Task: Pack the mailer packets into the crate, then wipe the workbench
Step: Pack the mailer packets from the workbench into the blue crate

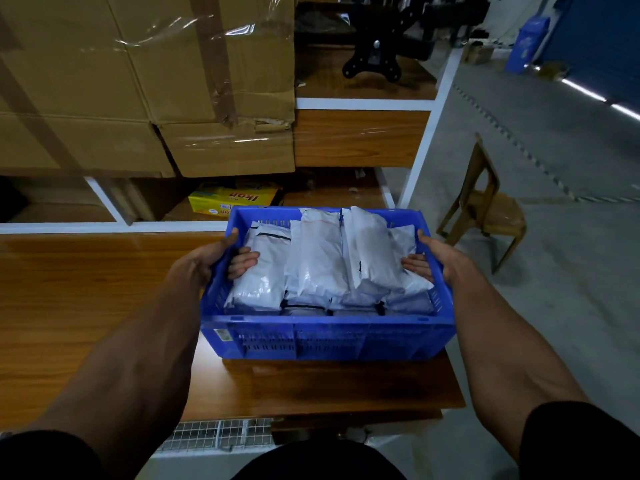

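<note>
two hands, left hand (207,261) and right hand (438,259), are gripping the blue crate (325,336) by its side walls, fingers curled inside, apparently steadying the packed mailer packets (322,265) over the workbench (86,289).

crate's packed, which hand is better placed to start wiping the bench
Left, probably. Both hands grip the crate, but the left hand is next to the bare workbench; the right hand is past its edge.

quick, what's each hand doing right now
Left hand: grips the left wall of the blue crate, fingers curled over the rim.
Right hand: grips the crate's right wall the same way.
</note>
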A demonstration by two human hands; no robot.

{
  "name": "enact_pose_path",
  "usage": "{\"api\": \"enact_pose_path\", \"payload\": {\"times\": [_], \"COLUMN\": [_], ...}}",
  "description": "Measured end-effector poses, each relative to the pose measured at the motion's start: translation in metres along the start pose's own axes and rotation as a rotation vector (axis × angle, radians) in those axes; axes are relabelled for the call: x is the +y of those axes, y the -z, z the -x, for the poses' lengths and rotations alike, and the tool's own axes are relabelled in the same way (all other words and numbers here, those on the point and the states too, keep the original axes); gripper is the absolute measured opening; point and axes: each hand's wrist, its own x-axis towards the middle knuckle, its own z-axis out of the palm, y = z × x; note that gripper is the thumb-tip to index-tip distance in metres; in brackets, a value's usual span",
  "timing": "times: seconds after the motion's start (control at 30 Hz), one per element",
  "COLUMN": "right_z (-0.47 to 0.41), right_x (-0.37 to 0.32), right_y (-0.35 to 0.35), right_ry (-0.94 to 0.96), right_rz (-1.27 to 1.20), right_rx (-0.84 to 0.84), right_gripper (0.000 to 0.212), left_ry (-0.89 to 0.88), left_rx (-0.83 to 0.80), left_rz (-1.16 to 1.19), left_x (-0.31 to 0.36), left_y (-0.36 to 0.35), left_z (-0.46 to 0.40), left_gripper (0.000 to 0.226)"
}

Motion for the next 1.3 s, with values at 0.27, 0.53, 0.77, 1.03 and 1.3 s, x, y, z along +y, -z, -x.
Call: {"api": "enact_pose_path", "payload": {"times": [0.27,0.53,0.77,1.03,1.3], "right_z": [0.002,0.025,0.059,0.151,0.279], "right_x": [0.005,0.019,0.052,0.113,0.234], "right_y": [0.004,0.009,0.029,0.060,0.109], "right_ry": [0.009,0.005,0.081,0.141,0.144], "right_rz": [-0.012,-0.053,-0.180,-0.308,-0.505], "right_rx": [-0.040,-0.030,-0.010,0.115,0.333], "right_gripper": [0.100,0.087,0.079,0.074,0.071], "left_ry": [-0.006,-0.008,-0.020,0.028,0.093], "left_rx": [0.051,0.096,0.038,-0.120,-0.333], "left_rz": [-0.024,-0.004,-0.071,-0.203,-0.316], "left_x": [-0.003,-0.016,-0.008,-0.008,-0.059], "left_y": [-0.004,-0.007,-0.017,-0.043,-0.125], "left_z": [-0.001,0.010,0.033,0.059,0.071], "left_gripper": [0.081,0.073,0.070,0.074,0.075]}}
